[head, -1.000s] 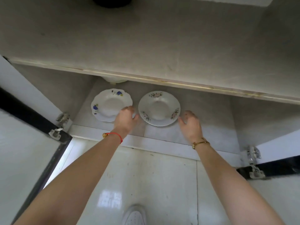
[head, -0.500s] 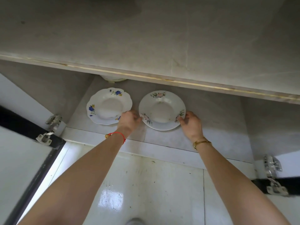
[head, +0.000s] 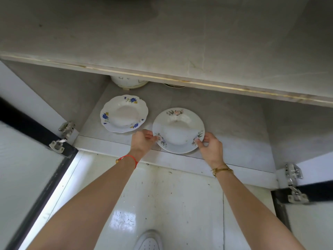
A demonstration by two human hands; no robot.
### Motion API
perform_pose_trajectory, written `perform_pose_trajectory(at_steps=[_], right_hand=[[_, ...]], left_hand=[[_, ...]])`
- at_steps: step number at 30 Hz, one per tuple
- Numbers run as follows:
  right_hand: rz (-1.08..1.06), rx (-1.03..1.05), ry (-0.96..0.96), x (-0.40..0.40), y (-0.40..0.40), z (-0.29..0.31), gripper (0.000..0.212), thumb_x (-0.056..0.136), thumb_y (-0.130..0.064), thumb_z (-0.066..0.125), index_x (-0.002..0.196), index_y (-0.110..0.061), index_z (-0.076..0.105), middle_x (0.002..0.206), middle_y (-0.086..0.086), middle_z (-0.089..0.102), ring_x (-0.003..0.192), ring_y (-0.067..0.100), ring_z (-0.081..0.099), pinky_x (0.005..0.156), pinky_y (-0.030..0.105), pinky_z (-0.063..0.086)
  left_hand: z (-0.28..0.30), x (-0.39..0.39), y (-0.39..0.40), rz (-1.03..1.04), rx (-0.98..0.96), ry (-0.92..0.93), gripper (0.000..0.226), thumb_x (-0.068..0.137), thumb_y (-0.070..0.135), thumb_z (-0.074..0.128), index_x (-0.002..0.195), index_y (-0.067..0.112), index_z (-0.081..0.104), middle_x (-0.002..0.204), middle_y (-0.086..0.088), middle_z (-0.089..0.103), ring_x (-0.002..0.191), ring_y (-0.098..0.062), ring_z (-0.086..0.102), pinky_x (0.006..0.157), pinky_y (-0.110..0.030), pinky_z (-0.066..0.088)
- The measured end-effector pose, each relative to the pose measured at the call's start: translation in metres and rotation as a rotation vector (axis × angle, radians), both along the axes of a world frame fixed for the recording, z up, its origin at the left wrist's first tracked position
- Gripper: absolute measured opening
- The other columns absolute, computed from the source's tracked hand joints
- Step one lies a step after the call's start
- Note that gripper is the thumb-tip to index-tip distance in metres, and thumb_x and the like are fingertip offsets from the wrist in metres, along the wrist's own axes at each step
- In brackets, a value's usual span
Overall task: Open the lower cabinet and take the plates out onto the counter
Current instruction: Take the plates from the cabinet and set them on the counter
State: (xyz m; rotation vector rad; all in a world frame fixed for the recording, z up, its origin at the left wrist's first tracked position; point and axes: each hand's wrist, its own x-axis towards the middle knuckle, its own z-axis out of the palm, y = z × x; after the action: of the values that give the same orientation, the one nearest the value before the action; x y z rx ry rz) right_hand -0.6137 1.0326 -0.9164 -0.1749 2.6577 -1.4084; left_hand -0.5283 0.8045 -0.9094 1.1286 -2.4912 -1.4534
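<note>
- Left hand (head: 143, 140) and right hand (head: 210, 146): each pinching an opposite rim of the pink-flowered plate (head: 178, 129) (at the cabinet floor's (head: 234, 127) front edge)
- Blue-flowered plate (head: 124, 113): just left, untouched, deeper inside

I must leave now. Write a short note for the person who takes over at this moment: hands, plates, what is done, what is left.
Left hand and right hand: each has a grip on one side of the pink-flower plate, at the front of the cabinet floor.
Blue-flower plate: in the cabinet, untouched.
Done: both doors open.
Left: bring both plates up to the counter.
</note>
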Motion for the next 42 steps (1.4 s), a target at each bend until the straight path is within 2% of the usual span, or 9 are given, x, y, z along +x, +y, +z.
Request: perform_pose_trajectory(at_steps=[3, 11, 15, 20, 24, 28, 32, 38, 42], right_hand=[[0.008, 0.006, -0.019, 0.016, 0.009, -0.001, 0.023, 0.084, -0.017, 0.072, 0.105, -0.009, 0.067, 0.1, 0.004, 0.074, 0.089, 0.011, 0.066, 0.081, 0.018, 0.048], [-0.008, -0.011, -0.05, 0.028, 0.013, 0.003, 0.025, 0.084, -0.016, 0.072, 0.106, -0.007, 0.065, 0.101, 0.007, 0.074, 0.096, 0.02, 0.069, 0.089, 0.032, 0.054], [-0.01, 0.01, -0.052, 0.032, 0.013, 0.003, 0.025, 0.084, -0.017, 0.072, 0.106, -0.006, 0.066, 0.1, 0.007, 0.074, 0.094, 0.02, 0.069, 0.089, 0.035, 0.055], [-0.011, -0.049, -0.08, 0.051, 0.018, 0.005, 0.025, 0.082, -0.019, 0.073, 0.105, -0.011, 0.068, 0.097, -0.001, 0.074, 0.088, 0.009, 0.068, 0.083, 0.021, 0.053], [0.0, -0.062, -0.089, 0.071, 0.023, 0.026, 0.017, 0.084, -0.02, 0.071, 0.101, -0.018, 0.068, 0.092, -0.01, 0.07, 0.085, 0.004, 0.066, 0.083, 0.021, 0.054], [0.05, 0.034, -0.076, 0.106, 0.036, 0.074, 0.011, 0.087, -0.022, 0.066, 0.096, -0.021, 0.071, 0.1, -0.013, 0.067, 0.092, 0.005, 0.061, 0.077, 0.005, 0.044], [0.064, -0.016, -0.114, 0.152, 0.051, 0.139, 0.016, 0.087, -0.017, 0.067, 0.103, -0.014, 0.069, 0.108, -0.005, 0.069, 0.099, 0.01, 0.064, 0.09, 0.022, 0.049], [0.057, -0.058, -0.227, 0.222, 0.073, 0.25, 0.026, 0.087, -0.024, 0.068, 0.112, -0.017, 0.063, 0.11, -0.008, 0.067, 0.103, 0.007, 0.06, 0.08, 0.003, 0.038], [0.094, -0.064, -0.242, 0.259, 0.09, 0.33, 0.031, 0.087, -0.03, 0.068, 0.114, -0.016, 0.062, 0.111, -0.007, 0.067, 0.102, 0.005, 0.06, 0.081, 0.003, 0.04]], left_hand=[[-0.004, 0.013, 0.001, -0.005, -0.003, -0.034, 0.027, 0.079, 0.021, 0.077, 0.1, 0.006, 0.069, 0.1, -0.008, 0.074, 0.093, -0.017, 0.067, 0.083, -0.019, 0.045], [0.009, 0.013, 0.014, -0.063, 0.005, -0.011, 0.027, 0.08, 0.014, 0.074, 0.107, 0.009, 0.071, 0.105, -0.01, 0.075, 0.101, -0.022, 0.069, 0.092, -0.027, 0.05], [0.008, 0.02, 0.019, -0.047, 0.004, 0.023, 0.025, 0.081, 0.007, 0.072, 0.107, 0.006, 0.071, 0.105, -0.01, 0.075, 0.098, -0.02, 0.07, 0.086, -0.022, 0.05], [0.013, 0.042, 0.021, -0.04, -0.013, 0.052, 0.017, 0.081, 0.013, 0.074, 0.098, 0.013, 0.075, 0.096, -0.002, 0.076, 0.085, -0.009, 0.066, 0.075, -0.011, 0.045], [0.033, 0.071, 0.031, -0.01, 0.037, 0.104, 0.02, 0.081, 0.01, 0.074, 0.101, 0.011, 0.074, 0.095, -0.002, 0.075, 0.083, -0.01, 0.068, 0.071, -0.002, 0.045], [0.08, 0.11, 0.045, 0.013, 0.026, 0.099, 0.025, 0.082, 0.01, 0.074, 0.107, 0.007, 0.074, 0.1, -0.007, 0.076, 0.091, -0.017, 0.071, 0.088, -0.026, 0.056], [0.149, 0.153, 0.061, 0.069, 0.032, 0.1, 0.019, 0.081, 0.006, 0.071, 0.1, 0.009, 0.075, 0.094, -0.004, 0.077, 0.089, -0.019, 0.072, 0.09, -0.036, 0.056], [0.269, 0.223, 0.085, 0.129, 0.064, 0.049, 0.02, 0.08, 0.008, 0.072, 0.097, 0.017, 0.076, 0.088, 0.005, 0.076, 0.084, -0.01, 0.072, 0.085, -0.023, 0.057], [0.354, 0.267, 0.11, 0.183, 0.089, 0.043, 0.02, 0.078, 0.009, 0.072, 0.084, 0.028, 0.074, 0.076, 0.023, 0.072, 0.076, 0.006, 0.068, 0.074, -0.007, 0.051]])
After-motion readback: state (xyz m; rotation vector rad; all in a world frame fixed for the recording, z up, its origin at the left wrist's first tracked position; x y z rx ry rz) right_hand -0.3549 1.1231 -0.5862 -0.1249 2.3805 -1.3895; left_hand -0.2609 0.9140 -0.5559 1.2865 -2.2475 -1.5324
